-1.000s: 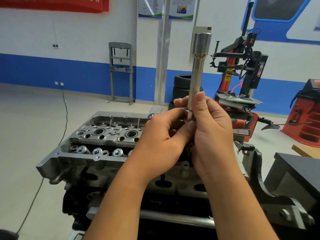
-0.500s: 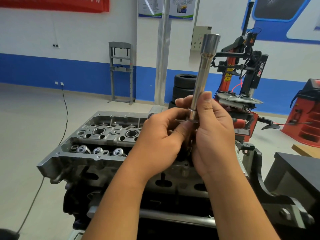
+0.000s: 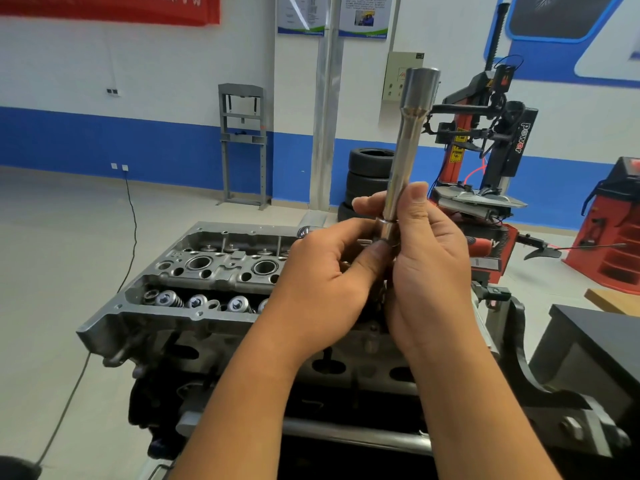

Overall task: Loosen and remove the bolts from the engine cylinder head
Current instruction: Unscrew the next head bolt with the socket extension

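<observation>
The white wall (image 3: pixel 156 64) carries a blue band (image 3: pixel 104 140) along its base above a pale grey floor (image 3: pixel 52 254). A grey press frame (image 3: pixel 243 143) stands against it, near stacked tyres (image 3: pixel 369 174), a tyre changer (image 3: pixel 485 140) and a red cabinet (image 3: pixel 613 230).

A grey engine stand (image 3: pixel 554 403) carries the cylinder head (image 3: pixel 207 271).

1. Bright, even indoor light fills the workshop; the white wall (image 3: pixel 156 71) looks slightly washed out.
2. Shadows are soft, deepest under the cylinder head (image 3: pixel 194 306).
3. Pale highlights run along the metal socket extension (image 3: pixel 408 140).
4. Wide-angle bending tilts the wall and floor (image 3: pixel 69 254) lines at the edges.
5. Background posters (image 3: pixel 332 15) are too soft to read.
</observation>
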